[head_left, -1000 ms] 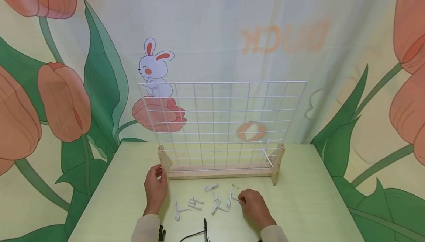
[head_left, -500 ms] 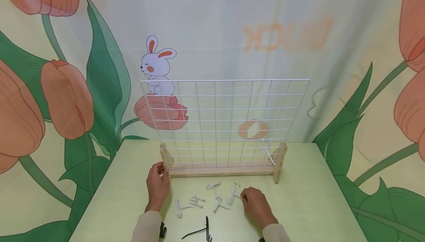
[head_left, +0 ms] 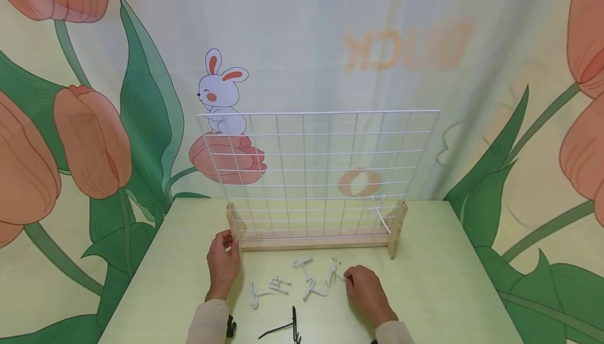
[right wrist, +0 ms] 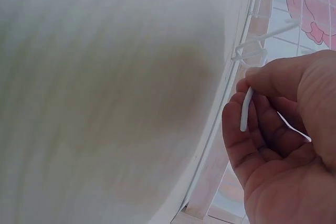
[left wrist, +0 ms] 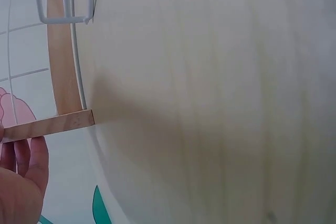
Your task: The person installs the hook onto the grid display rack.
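A white wire grid panel (head_left: 304, 169) stands upright in a wooden stand (head_left: 315, 245). My left hand (head_left: 224, 265) grips the stand's left end piece from its outer side; the left wrist view has the fingertips against the wood (left wrist: 63, 123). Between thumb and fingers, my right hand (head_left: 365, 288) pinches the prong of a white wire hook (head_left: 334, 271). The prong's bent tip (right wrist: 244, 113) sticks out past the thumb in the right wrist view. Another white hook (head_left: 382, 219) hangs low on the grid's right side.
Several loose white hooks (head_left: 309, 289) lie on the pale yellow table (head_left: 155, 281) between the hands. A black wire hook (head_left: 293, 323) is at the near edge of view. Behind the grid hangs a curtain (head_left: 292, 34) printed with tulips and a rabbit.
The white hook in my right hand has turned about its prong and shifted slightly with the hand to the right. My left hand stays at the stand's end piece.
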Demonstrator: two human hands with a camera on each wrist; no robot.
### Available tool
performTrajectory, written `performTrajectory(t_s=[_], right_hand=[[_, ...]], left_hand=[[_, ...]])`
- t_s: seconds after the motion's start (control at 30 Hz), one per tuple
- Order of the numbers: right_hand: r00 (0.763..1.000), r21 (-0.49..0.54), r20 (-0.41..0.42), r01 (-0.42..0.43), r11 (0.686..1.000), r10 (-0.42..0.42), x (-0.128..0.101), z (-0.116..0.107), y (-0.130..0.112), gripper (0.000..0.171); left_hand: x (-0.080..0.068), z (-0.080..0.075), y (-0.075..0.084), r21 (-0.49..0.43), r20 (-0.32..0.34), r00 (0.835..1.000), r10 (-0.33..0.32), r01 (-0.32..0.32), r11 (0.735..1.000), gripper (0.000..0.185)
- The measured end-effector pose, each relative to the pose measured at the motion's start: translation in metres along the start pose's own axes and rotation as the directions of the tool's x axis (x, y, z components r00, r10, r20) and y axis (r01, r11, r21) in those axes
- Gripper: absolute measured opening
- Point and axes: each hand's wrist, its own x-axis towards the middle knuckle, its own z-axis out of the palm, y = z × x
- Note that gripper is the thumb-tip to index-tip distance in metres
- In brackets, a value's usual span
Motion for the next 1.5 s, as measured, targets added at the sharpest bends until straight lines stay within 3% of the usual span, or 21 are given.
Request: performTrajectory(t_s=[0.23,0.63,0.8,1.0,1.27,1.5], right_hand=[[0.999,-0.026,-0.048,0.004,1.0,-0.005,0.0,-0.003,-0.001,0.006],[0.994,0.005,-0.105,-0.019,1.0,0.019,-0.001,-0.03,-0.017,0.006],[0.985,-0.004,-0.172,0.022,1.0,-0.023,-0.001,-0.041,-0.023,0.007],[0.959,-0.037,-0.269,0.087,0.995,-0.094,0.001,-0.051,-0.028,0.01],[0.934,-0.026,-0.34,0.104,0.994,-0.107,0.0,-0.071,-0.041,0.012],[0.88,-0.03,-0.442,0.182,0.983,-0.176,0.001,-0.087,-0.051,0.015]], left_hand=[[0.0,0.0,0.002,0.006,0.002,1.0,-0.006,0.006,1.0,0.027],[-0.002,0.002,0.001,0.02,-0.02,1.0,0.013,-0.012,1.0,0.027],[-0.002,0.002,-0.001,0.015,-0.022,1.0,0.016,-0.016,1.0,0.026],[-0.001,0.001,-0.001,0.02,-0.018,1.0,0.01,-0.01,1.0,0.027],[-0.001,0.002,0.0,0.02,-0.008,1.0,-0.016,0.016,1.0,0.027],[-0.002,0.002,0.001,0.019,-0.016,1.0,-0.002,0.003,1.0,0.027]])
